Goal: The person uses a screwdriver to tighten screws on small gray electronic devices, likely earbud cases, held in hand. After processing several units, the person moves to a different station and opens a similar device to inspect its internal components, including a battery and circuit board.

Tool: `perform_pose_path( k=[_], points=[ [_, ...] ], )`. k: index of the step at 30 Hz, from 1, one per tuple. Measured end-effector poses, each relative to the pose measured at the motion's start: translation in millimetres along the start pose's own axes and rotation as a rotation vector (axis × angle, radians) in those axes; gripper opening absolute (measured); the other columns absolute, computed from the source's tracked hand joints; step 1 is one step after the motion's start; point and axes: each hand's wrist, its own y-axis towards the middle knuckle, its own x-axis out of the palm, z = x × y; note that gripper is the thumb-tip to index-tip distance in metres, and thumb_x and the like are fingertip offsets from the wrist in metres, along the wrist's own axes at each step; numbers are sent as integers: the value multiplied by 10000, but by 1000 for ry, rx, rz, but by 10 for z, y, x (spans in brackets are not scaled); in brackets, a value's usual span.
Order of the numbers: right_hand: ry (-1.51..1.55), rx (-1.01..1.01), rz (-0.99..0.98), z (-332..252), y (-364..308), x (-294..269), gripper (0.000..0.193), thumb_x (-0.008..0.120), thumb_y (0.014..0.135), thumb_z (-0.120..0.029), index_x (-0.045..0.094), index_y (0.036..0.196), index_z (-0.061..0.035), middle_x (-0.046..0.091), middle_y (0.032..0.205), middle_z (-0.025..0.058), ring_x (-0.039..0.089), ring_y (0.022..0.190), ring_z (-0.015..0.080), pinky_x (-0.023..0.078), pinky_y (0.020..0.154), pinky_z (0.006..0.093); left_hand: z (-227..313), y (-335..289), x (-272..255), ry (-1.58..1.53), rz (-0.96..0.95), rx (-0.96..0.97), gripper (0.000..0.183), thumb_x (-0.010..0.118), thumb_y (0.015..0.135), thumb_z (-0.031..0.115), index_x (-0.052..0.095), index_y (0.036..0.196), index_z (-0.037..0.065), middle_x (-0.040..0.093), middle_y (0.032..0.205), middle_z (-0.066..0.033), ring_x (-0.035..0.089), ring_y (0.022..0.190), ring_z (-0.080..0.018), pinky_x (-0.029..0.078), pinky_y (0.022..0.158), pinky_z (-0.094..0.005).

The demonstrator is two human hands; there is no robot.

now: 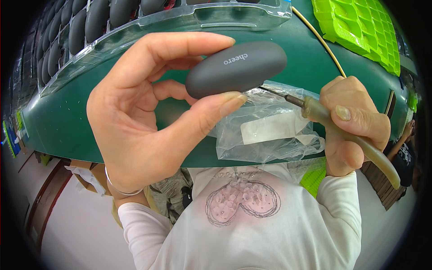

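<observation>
My left hand [139, 108] holds up a smooth dark grey oval case [238, 67], like an earbud case, with light lettering on its side. The thumb presses from below and the fingers curl around its left end and top. My right hand [355, 117] is closed around a slim tool [324, 112] with a beige curved handle and a thin dark metal tip. That tip meets the lower edge of the case, or lies just in front of it; I cannot tell which. Beneath both hands lies a crumpled clear plastic bag [270, 130] with a white label.
A clear plastic tray [180, 22] at the far left holds several similar dark cases. Bright green moulded trays [360, 31] stand at the far right. A thin cream cord [319, 38] crosses the green table [67, 121] toward my right hand. Another person [402, 148] is at the right edge.
</observation>
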Motion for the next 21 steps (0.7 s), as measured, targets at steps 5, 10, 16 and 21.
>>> perform_pose_path(
  k=[5, 10, 16, 21],
  points=[
    [-4, -18, -17, 4, 5, -19, 507, 446, 886, -544, 529, 1085, -86, 545, 719, 72, 456, 583, 166, 367, 517, 297, 2, -3, -12, 6, -14, 7, 466, 716, 672, -92, 549, 1107, -103, 606, 1066, -165, 601, 961, -185, 487, 843, -280],
    [52, -11, -42, 1, 29, -77, 523, 422, 896, -552, 531, 1083, -76, 541, 705, 76, 453, 580, 168, 356, 514, 296, -3, -1, -9, 2, -19, 1, 455, 716, 674, -86, 551, 1097, -98, 599, 1084, -171, 599, 975, -192, 482, 856, -287],
    [-44, -133, -72, 39, 37, -45, 546, 437, 895, -548, 534, 1120, -61, 551, 715, 76, 454, 580, 163, 346, 501, 300, -1, -3, 6, -11, -5, -9, 440, 715, 676, -78, 552, 1084, -93, 597, 1087, -177, 601, 970, -194, 482, 857, -288],
    [-41, -160, -52, 61, 32, -13, 541, 449, 897, -535, 537, 1127, -53, 552, 716, 80, 456, 580, 159, 342, 495, 295, 1, -1, -4, -7, -18, -8, 439, 719, 677, -76, 552, 1083, -90, 597, 1084, -180, 601, 972, -194, 481, 858, -288]
  ],
)
